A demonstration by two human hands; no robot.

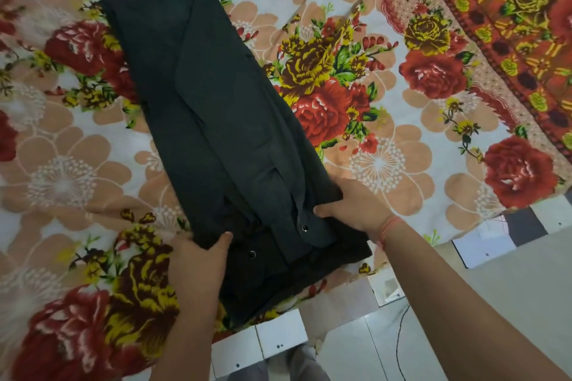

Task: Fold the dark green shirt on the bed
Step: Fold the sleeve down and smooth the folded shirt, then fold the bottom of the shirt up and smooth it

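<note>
**Two hands on the near end of a long folded strip**

Two hands held the end of the shirt closest to the person. At the shirt's near left corner, the left hand (201,254) pinched the fabric: its thumb lay on top, and the fingers seemed tucked under the edge, though they were hidden. The dark green, almost black cotton shirt (216,102) lay flat on the floral-printed bedsheet (62,164), its sides turned in to make one narrow strip. Its long axis ran from the hands away toward the upper left, so the far end lay well apart from both hands. Two small metal snaps (305,228) showed on the near end, between the hands. At the shirt's near right edge, the right hand (349,207) gripped the cloth, thumb across the top and fingers curled over the side. A thin red thread band (387,226) circled that wrist.

Both hands sat about equally near the shirt's end, so the coming fold probably called for lifting that end and carrying it along the axis to the far end. Nothing lay on the shirt or along that path.

Well to the right of the shirt, an orange-red rose-patterned blanket (510,25) covered the bed. Below and right of the shirt lay pale floor tiles (495,288) with a thin black cable (402,331).
</note>
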